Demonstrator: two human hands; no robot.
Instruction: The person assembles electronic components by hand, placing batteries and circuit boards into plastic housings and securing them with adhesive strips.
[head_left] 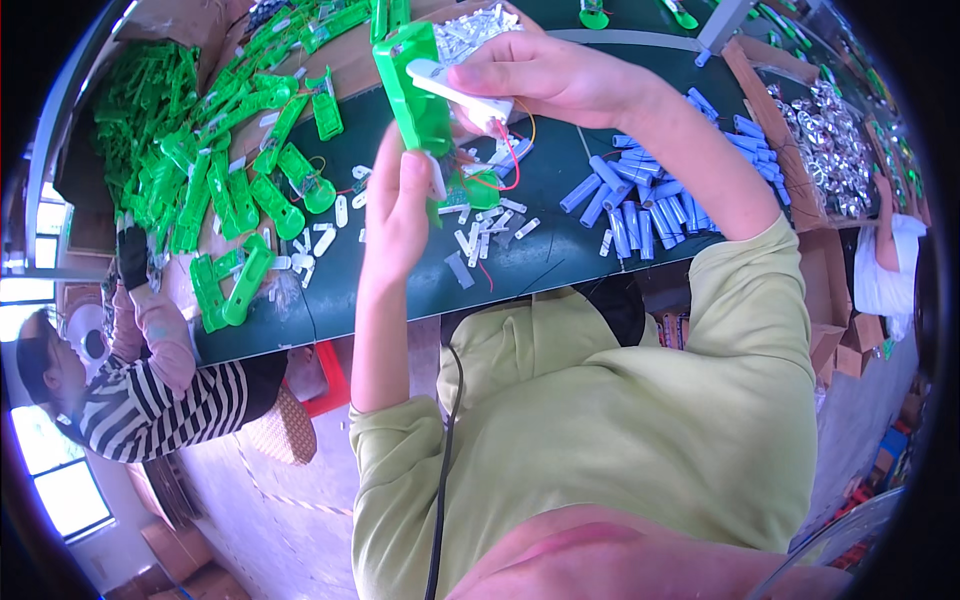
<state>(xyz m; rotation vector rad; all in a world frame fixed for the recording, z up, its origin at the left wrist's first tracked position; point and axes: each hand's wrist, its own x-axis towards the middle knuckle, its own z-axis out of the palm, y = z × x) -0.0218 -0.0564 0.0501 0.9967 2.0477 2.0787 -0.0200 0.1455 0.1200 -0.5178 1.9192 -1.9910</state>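
Raised over the table, my left hand (402, 185) is closed on the lower end of a bright green plastic shell (412, 85), which stands roughly upright. A small white piece also shows by the left fingertips. My right hand (530, 75) pinches a long white plastic part (440, 80) with rounded ends, close against the shell's right side. Red and yellow wires (518, 170) hang below that part. Whether the two pieces touch cannot be made out. Underneath, small white pieces (480, 232) lie on the dark green tabletop (385, 290), partly hidden by my hands.
Green shells (215, 190) heap up on the left. Blue cylindrical cells (650, 200) lie to the right, beside a cardboard box (745, 80) of shiny metal parts (825, 140). A co-worker in stripes (180, 410) sits at left; another person in white (890, 270) is at far right.
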